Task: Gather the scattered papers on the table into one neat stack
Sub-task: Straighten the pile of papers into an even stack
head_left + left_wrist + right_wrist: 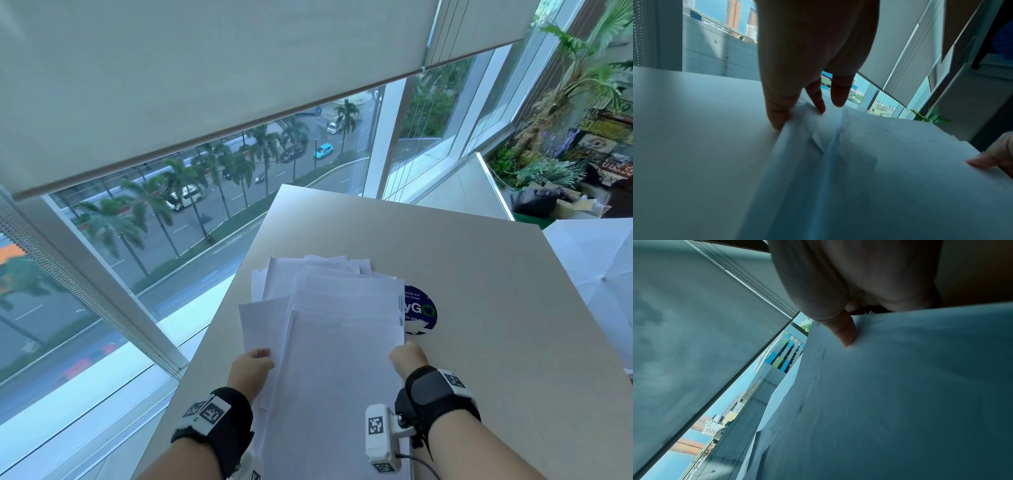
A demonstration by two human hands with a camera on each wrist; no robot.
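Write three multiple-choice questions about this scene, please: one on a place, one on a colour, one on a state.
1. Where is the round sticker?
A. right of the papers, partly under them
B. left of the papers
C. on the window

2. What colour is the sticker mostly?
A. red
B. dark blue
C. yellow

3. How are the papers?
A. one squared stack
B. still fanned, edges uneven
C. on the floor

Answers: 1 A, its edge goes under the right side. 2 B, dark blue ground. 3 B, corners stick out while the left hand and right hand hold the sides.
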